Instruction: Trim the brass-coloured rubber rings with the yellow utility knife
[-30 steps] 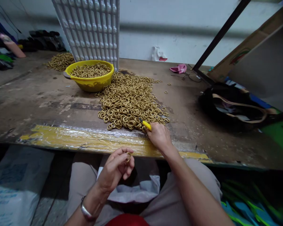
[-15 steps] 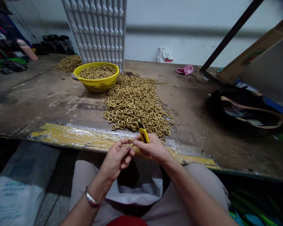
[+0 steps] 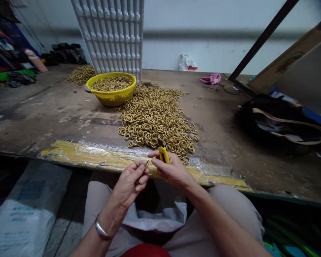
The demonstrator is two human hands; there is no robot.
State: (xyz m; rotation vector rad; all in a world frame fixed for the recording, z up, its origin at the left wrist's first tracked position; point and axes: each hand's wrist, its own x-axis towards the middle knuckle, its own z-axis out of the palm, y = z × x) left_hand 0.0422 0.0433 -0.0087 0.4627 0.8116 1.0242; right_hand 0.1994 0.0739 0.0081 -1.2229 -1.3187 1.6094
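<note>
My left hand (image 3: pixel 131 180) pinches a small brass ring (image 3: pixel 146 165) between thumb and fingers, just below the bench's front edge. My right hand (image 3: pixel 171 169) is closed round a yellow utility knife (image 3: pixel 163 152), its dark tip pointing away from me, and its fingertips nearly touch the ring. Both hands hover over my lap, where a white plastic bag (image 3: pixel 160 216) lies open. On the bench right behind the hands spreads a big heap of brass rings (image 3: pixel 155 116).
A yellow basin (image 3: pixel 111 89) full of rings stands at the back beside a white plastic crate (image 3: pixel 115 35). Another ring pile (image 3: pixel 80 73) lies far left. A dark bag (image 3: pixel 280 119) sits right. Yellow tape (image 3: pixel 101 157) lines the wooden bench (image 3: pixel 42 114) edge.
My right hand drew back from the ring heap with the knife and met my left hand, which rose slightly with its ring. The view shifted a little to the left.
</note>
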